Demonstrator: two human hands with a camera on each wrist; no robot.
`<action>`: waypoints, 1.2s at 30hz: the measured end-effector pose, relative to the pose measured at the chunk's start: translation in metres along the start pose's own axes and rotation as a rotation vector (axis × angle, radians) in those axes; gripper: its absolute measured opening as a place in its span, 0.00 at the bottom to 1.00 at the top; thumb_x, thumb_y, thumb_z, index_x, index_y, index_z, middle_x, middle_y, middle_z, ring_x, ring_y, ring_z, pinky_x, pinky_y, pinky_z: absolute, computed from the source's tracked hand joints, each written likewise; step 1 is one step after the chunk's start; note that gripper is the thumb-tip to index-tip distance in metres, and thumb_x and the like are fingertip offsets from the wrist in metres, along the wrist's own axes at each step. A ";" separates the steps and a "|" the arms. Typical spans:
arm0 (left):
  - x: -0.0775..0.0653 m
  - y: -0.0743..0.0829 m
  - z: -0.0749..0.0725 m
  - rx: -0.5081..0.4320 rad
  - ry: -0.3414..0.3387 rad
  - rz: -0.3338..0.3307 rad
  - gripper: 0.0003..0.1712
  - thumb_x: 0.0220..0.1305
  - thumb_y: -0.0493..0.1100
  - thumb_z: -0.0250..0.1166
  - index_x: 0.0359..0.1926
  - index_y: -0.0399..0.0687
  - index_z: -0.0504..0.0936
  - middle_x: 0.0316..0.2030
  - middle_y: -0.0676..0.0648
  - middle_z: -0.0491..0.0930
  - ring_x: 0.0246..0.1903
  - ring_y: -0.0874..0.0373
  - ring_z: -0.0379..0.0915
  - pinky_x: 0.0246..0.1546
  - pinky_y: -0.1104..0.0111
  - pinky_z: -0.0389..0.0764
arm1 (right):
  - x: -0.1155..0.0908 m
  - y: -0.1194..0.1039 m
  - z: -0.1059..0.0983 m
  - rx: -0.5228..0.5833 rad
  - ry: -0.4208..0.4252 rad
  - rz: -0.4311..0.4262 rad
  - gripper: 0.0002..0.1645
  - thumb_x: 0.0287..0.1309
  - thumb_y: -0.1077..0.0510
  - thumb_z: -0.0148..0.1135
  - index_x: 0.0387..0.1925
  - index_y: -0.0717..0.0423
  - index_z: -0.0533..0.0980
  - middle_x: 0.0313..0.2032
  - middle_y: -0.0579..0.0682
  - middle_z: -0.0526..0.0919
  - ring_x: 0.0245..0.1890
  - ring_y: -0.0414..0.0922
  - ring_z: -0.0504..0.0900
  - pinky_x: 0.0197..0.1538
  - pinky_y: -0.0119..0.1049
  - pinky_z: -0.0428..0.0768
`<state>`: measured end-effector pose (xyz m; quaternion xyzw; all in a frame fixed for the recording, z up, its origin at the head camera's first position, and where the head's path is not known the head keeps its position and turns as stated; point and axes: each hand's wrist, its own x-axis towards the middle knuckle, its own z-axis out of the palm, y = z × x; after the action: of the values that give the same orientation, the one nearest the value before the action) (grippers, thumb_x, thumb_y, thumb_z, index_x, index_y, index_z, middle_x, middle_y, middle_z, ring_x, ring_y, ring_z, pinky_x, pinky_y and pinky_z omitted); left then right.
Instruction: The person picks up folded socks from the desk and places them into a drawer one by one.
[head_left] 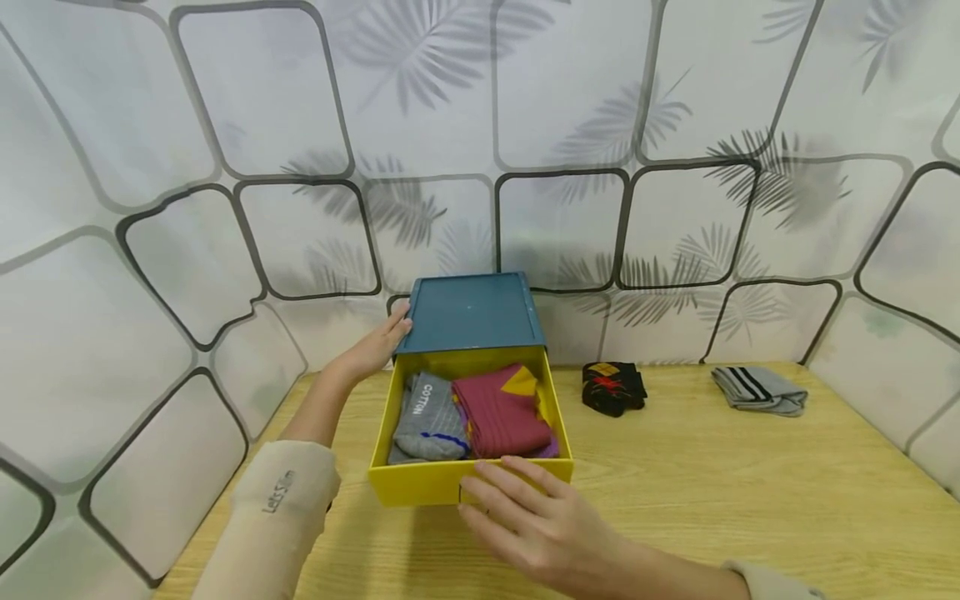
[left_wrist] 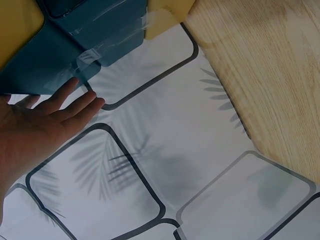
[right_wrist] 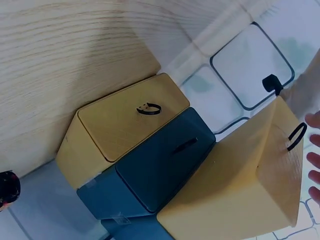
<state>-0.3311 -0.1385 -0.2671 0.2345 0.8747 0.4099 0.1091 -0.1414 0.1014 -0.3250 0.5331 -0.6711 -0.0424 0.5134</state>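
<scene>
A small drawer cabinet with a blue top [head_left: 472,312] stands against the back wall. Its yellow top drawer [head_left: 416,487] is pulled out toward me. Inside lie folded grey socks [head_left: 431,425] marked "COTTON" and folded maroon socks [head_left: 502,412] with yellow patches, with a bit of purple fabric beneath. My left hand [head_left: 367,350] has its fingers extended at the cabinet's upper left side. In front of the drawer, my right hand [head_left: 540,525] keeps its fingers outstretched close to the front panel. The right wrist view shows a black loop handle [right_wrist: 299,136] near those fingertips.
Below the top drawer sit a closed blue drawer [right_wrist: 165,160] and a closed yellow drawer [right_wrist: 125,122]. Folded black socks [head_left: 613,388] with a red pattern lie right of the cabinet on the wooden table [head_left: 712,492]. Farther right are grey striped socks [head_left: 761,392]. Patterned sheeting [head_left: 562,100] surrounds the table.
</scene>
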 end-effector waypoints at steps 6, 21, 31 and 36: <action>0.001 0.000 0.000 0.008 0.005 0.004 0.32 0.75 0.50 0.28 0.71 0.42 0.31 0.69 0.36 0.29 0.66 0.40 0.26 0.62 0.47 0.37 | 0.002 0.002 0.000 -0.015 -0.024 -0.011 0.25 0.70 0.64 0.37 0.28 0.50 0.80 0.46 0.54 0.79 0.50 0.49 0.75 0.53 0.41 0.71; 0.000 0.001 0.000 0.003 0.001 -0.004 0.32 0.75 0.51 0.29 0.71 0.43 0.31 0.69 0.36 0.29 0.67 0.40 0.26 0.62 0.47 0.37 | 0.005 0.007 -0.001 -0.014 0.033 -0.004 0.24 0.70 0.65 0.38 0.26 0.51 0.79 0.44 0.54 0.80 0.48 0.50 0.77 0.51 0.41 0.73; 0.001 0.000 0.000 0.000 0.006 0.001 0.32 0.75 0.50 0.29 0.71 0.42 0.31 0.69 0.35 0.29 0.67 0.40 0.26 0.62 0.48 0.37 | 0.006 0.015 0.003 -0.061 0.068 0.014 0.24 0.69 0.66 0.40 0.27 0.53 0.81 0.43 0.53 0.81 0.46 0.50 0.78 0.50 0.44 0.72; 0.001 0.000 0.000 0.012 0.013 0.000 0.32 0.75 0.49 0.29 0.71 0.40 0.32 0.69 0.35 0.30 0.67 0.40 0.27 0.63 0.48 0.37 | 0.001 0.019 0.012 -0.067 0.045 0.069 0.25 0.69 0.66 0.38 0.26 0.53 0.81 0.45 0.53 0.81 0.47 0.51 0.77 0.52 0.46 0.71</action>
<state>-0.3323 -0.1377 -0.2673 0.2325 0.8778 0.4062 0.1019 -0.1633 0.1030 -0.3188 0.4928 -0.6758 -0.0353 0.5470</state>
